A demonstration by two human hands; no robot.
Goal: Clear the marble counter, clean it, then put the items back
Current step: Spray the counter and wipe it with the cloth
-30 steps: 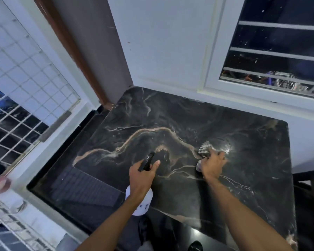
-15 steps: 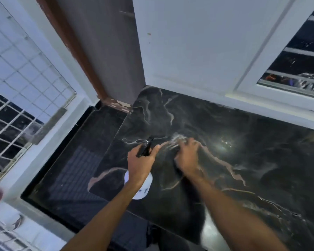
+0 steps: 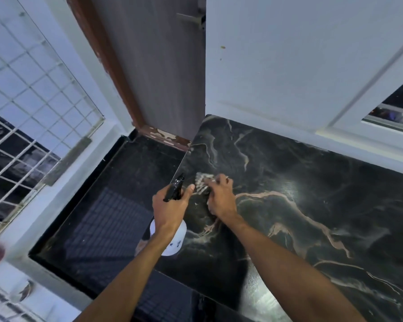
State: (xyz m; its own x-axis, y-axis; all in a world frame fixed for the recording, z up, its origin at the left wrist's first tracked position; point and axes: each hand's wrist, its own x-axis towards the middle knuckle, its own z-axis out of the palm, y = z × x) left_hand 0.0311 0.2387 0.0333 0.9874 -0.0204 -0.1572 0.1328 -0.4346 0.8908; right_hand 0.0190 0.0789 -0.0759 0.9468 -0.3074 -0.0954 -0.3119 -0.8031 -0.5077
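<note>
Your left hand grips the spray bottle by its black trigger head, fingers wrapped tight. The white body hangs below your wrist, above the left edge of the marble counter. The body is opaque, so its contents cannot be told.

Your right hand holds a pale cloth bunched under bent fingers and pressed to the marble, just beside your left thumb.

One second ago the cloth was at mid-counter by the light glare. It has since travelled left. The bottle grip is unchanged.
</note>
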